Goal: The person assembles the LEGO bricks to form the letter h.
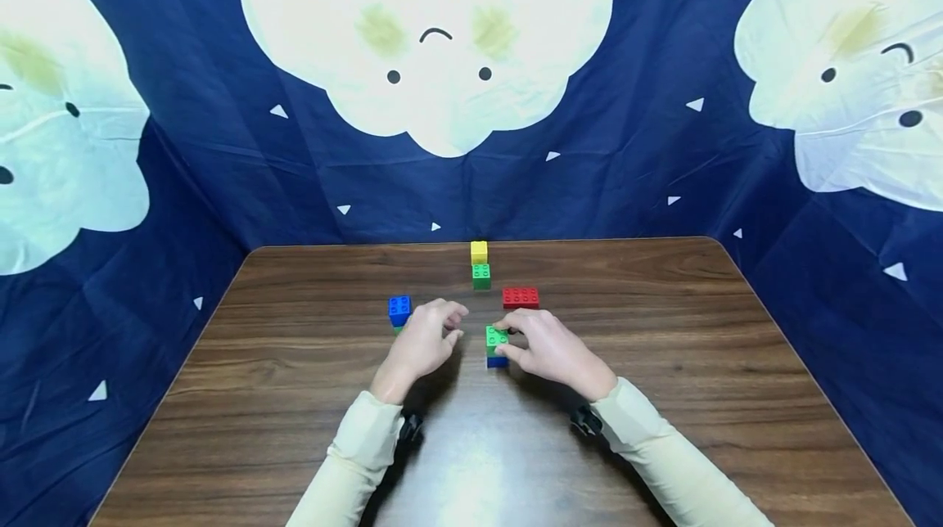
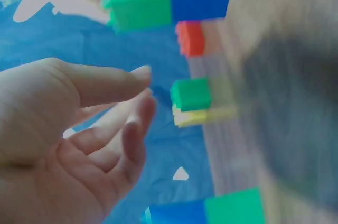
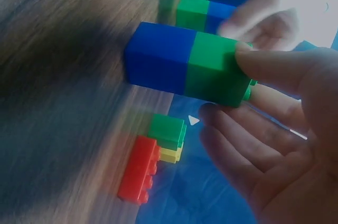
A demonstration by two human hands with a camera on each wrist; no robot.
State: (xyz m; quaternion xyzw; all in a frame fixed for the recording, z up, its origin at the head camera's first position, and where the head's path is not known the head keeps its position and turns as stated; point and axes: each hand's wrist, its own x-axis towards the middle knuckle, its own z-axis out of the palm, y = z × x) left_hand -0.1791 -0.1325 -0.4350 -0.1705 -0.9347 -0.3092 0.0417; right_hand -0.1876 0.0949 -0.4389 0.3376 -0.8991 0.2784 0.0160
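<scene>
My right hand [image 1: 551, 347] pinches a green toy building brick [image 1: 497, 336] between thumb and fingers. That brick sits on top of a blue brick [image 1: 497, 362], studs facing up; the right wrist view shows the green brick [image 3: 217, 68] joined flush to the blue one [image 3: 158, 54]. To the left, my left hand [image 1: 426, 339] hovers over the table, fingers loosely bent with nothing between them. Beside it stands a second stack, a blue brick [image 1: 399, 309] over a green brick [image 2: 235, 207], partly hidden by the hand in the head view.
Beyond my right hand lies a long red brick [image 1: 521, 298]. Farther back are a single green brick [image 1: 481, 277] and a yellow brick [image 1: 479, 252] near the far edge of the wooden table [image 1: 663, 281]. A blue curtain with clouds [image 1: 633, 175] surrounds the table.
</scene>
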